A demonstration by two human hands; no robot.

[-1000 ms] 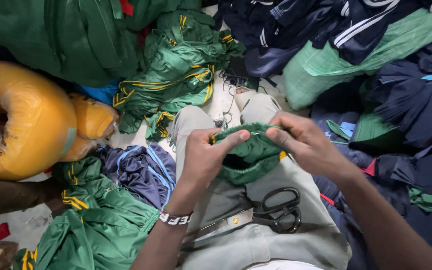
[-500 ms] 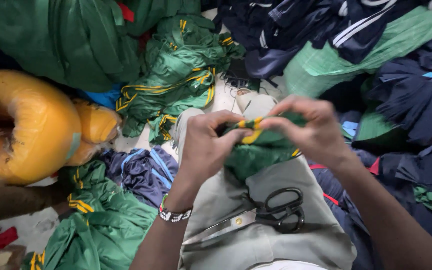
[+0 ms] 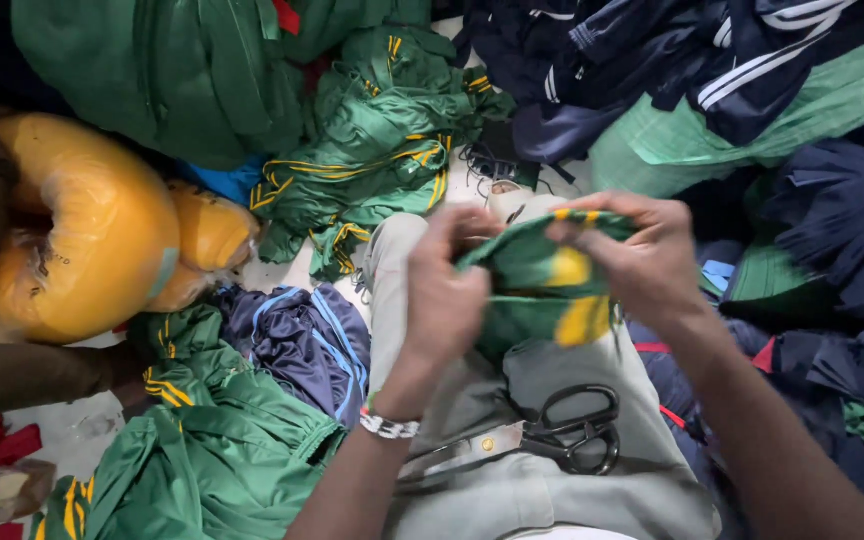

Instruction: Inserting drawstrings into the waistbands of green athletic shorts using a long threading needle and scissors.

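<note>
Head view, the only one supplied. A green and yellow fabric piece (image 3: 542,285) is held up over the lap, between both hands. The left hand (image 3: 447,290) is closed on its left edge, fingers curled in, thumb hidden behind the cloth. The right hand (image 3: 642,255) is pinched shut along the top edge, fingers bent over a striped trim. The piece is bunched and partly folded, with yellow patches turned outward; whether it is being turned, folded or checked cannot be told. Progress, as a judgement: the piece is in mid-handling and not yet laid down; many like garments are heaped around unsorted, so much seems left.

Black-handled scissors (image 3: 542,440) are laid on the grey trousers (image 3: 552,500), just below the hands, untouched and blades shut. A beaded wristband (image 3: 389,425) is worn on the left wrist. A heap of green garments with yellow stripes (image 3: 382,150) is piled ahead, more green cloth (image 3: 222,460) at lower left, a navy garment with blue lines (image 3: 302,340) beside the knee. Dark navy clothes (image 3: 832,230) are crowded on the right. Orange-yellow stuffed bundles (image 3: 92,250) are set at left. Little free space is left around the lap.
</note>
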